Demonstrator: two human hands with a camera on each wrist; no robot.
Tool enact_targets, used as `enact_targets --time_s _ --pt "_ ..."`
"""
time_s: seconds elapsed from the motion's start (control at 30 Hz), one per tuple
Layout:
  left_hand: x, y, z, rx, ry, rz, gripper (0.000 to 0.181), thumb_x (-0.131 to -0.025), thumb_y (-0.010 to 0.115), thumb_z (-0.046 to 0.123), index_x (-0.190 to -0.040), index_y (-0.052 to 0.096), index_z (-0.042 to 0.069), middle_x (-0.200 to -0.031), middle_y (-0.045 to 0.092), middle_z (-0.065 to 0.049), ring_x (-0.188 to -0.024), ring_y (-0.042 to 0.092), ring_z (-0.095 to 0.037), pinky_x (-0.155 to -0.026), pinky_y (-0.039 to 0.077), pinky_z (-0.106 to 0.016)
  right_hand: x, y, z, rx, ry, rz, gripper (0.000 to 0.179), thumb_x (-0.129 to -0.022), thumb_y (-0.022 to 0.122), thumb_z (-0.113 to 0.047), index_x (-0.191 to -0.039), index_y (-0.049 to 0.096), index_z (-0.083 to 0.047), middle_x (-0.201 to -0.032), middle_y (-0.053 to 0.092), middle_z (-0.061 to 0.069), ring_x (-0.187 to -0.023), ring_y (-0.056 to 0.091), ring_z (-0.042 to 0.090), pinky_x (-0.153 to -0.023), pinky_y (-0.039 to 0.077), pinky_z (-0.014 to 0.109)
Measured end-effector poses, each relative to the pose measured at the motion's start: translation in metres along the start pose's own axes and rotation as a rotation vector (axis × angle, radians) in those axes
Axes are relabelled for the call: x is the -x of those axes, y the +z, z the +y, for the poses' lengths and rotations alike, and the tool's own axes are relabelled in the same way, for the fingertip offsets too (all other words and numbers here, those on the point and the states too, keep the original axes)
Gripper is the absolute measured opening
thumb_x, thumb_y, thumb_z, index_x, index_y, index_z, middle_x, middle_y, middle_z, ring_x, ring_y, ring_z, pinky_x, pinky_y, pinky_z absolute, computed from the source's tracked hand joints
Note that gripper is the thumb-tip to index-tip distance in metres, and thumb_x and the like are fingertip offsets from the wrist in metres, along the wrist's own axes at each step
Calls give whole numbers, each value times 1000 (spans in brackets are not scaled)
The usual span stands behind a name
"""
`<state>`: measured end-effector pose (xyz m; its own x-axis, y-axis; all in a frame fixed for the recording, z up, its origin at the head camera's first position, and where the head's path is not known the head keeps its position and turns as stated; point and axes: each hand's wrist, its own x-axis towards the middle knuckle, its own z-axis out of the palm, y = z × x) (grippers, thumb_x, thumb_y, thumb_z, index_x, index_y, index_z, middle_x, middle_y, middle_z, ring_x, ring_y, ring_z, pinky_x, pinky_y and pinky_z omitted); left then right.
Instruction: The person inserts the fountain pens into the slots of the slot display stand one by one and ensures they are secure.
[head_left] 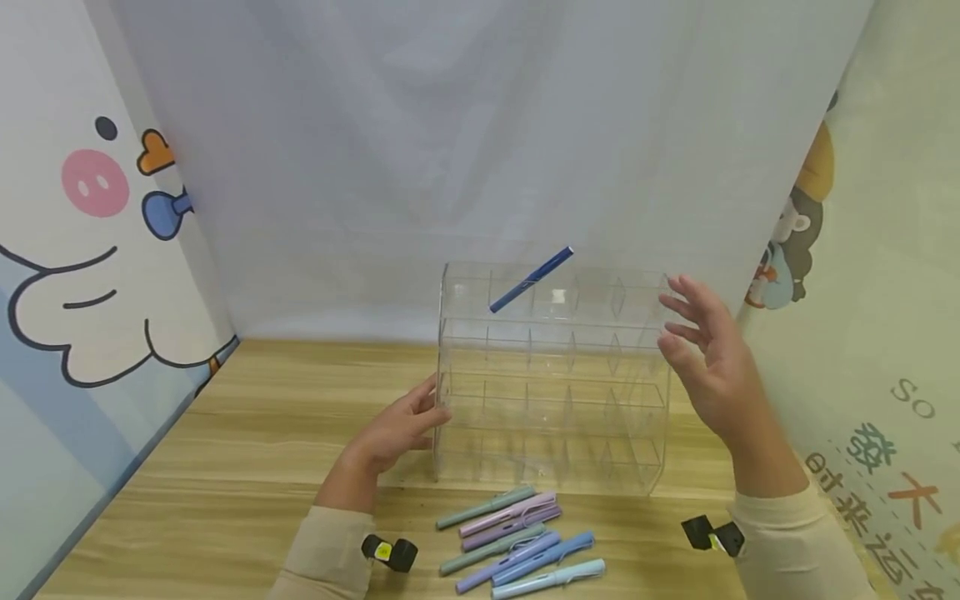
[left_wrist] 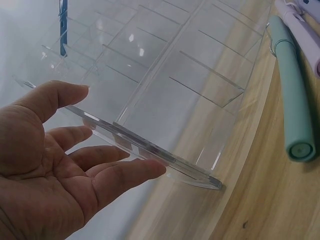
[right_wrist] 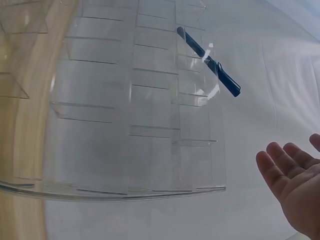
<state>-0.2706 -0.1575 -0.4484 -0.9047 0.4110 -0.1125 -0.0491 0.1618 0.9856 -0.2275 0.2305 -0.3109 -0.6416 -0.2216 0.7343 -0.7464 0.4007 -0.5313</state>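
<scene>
A clear acrylic rack [head_left: 551,412] with tiers of small compartments stands on the wooden table. At its left side my left hand [head_left: 397,425] touches the panel: in the left wrist view the fingers [left_wrist: 127,175] lie along its outer face and the thumb reaches over the front edge, with a gap below it. A dark blue fountain pen [head_left: 531,279], capped with a clip, lies slantwise at the top of the rack. My right hand [head_left: 708,362] is raised beside the upper right corner, fingers loosely bent and holding nothing; the right wrist view shows it apart from the rack.
Several capped pens [head_left: 517,542] in green, pink, purple and blue lie close together in front of the rack. A white curtain [head_left: 337,167] hangs behind the table [head_left: 247,467]. Cartoon-printed panels stand at the left and right.
</scene>
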Motion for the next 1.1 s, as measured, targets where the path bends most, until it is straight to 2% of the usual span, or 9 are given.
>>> enact_targets --time_s 0.13,0.27,0.47,0.7,0.83,0.97,1.1 --pt "2 1 0 8 1 3 70 -100 58 29 -157 17 36 -161 27 -10 -144 33 -36 -106 39 -60 24 0 3 28 0 -19 65 -93 56 4 -152 31 -6 -153 40 5 -134 46 7 -101 40 13" --pt "3 0 0 13 -1 6 71 -100 58 30 -157 17 35 -161 27 -11 -144 33 -36 -106 38 -60 40 1 6 50 2 -44 68 -91 60 3 -152 32 -5 -153 41 0 -133 46 5 -99 41 11" --pt "2 0 0 16 -11 1 72 -100 59 30 -157 16 36 -160 27 -10 -144 32 -35 -107 37 -61 50 0 2 127 31 -122 76 -88 69 -2 -154 31 -11 -152 42 6 -133 46 3 -98 40 10" --pt "1 -2 0 13 4 -4 73 -99 59 32 -158 15 35 -161 26 -10 -144 32 -36 -106 38 -60 57 -2 -4 252 86 -246 83 -88 72 -7 -156 28 -22 -152 42 3 -130 46 1 -97 40 10" --pt "1 -2 1 8 8 -4 73 -99 60 33 -158 15 35 -161 25 -11 -144 31 -36 -107 37 -61 60 -1 -8 302 122 -366 79 -90 72 -14 -156 28 -26 -151 44 1 -127 52 9 -94 49 21" --pt "3 -1 0 5 -1 -6 71 -101 57 29 -158 14 34 -161 27 -11 -144 32 -36 -107 37 -61 64 7 -12 304 209 -492 72 -91 70 -36 -152 33 -31 -146 49 -2 -122 58 19 -92 53 40" --pt "4 0 2 7 3 -17 70 -102 55 26 -159 14 32 -160 27 -12 -143 33 -36 -106 37 -61 69 18 -16 320 247 -587 72 -86 67 -55 -147 42 -29 -142 52 -3 -118 61 21 -91 52 46"
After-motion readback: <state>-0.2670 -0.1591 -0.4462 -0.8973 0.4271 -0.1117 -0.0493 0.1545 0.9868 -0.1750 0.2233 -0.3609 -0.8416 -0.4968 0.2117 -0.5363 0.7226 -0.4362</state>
